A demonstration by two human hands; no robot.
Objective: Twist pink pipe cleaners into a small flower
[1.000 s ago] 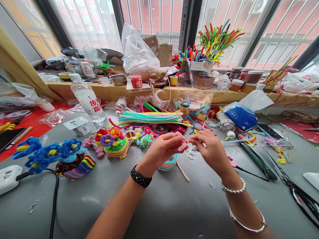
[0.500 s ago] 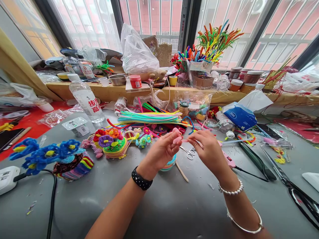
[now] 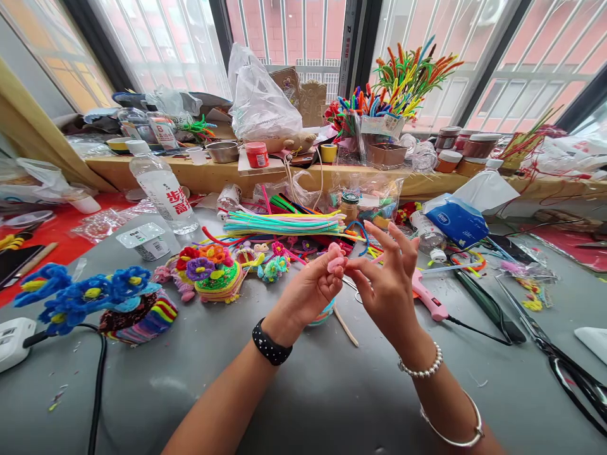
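Note:
My left hand (image 3: pixel 306 287) pinches a coiled piece of fuzzy pink pipe cleaner (image 3: pixel 336 259) between thumb and fingers above the table. At its right side, my right hand (image 3: pixel 389 284) has thumb and forefinger closed at the pink piece's edge, the other fingers fanned upward. Their tips partly hide the contact. Below the hands, a round striped pipe-cleaner piece (image 3: pixel 322 314) is mostly covered by my left hand. Small scissors (image 3: pixel 353 292) lie behind my right hand, largely hidden. A beige stick (image 3: pixel 346 327) rests on the table nearby.
A bundle of pipe cleaners (image 3: pixel 284 222) lies behind the hands. To the left stand a flower-topped cake (image 3: pixel 213 278), blue flowers (image 3: pixel 95 294) and a bottle (image 3: pixel 164 193). At right are a pink glue gun (image 3: pixel 431 300) with its cord and large black scissors (image 3: pixel 554 354).
My right hand has moved left toward the pink piece and lifted its outer fingers apart. More of the pink glue gun shows. My left hand stays nearly in place.

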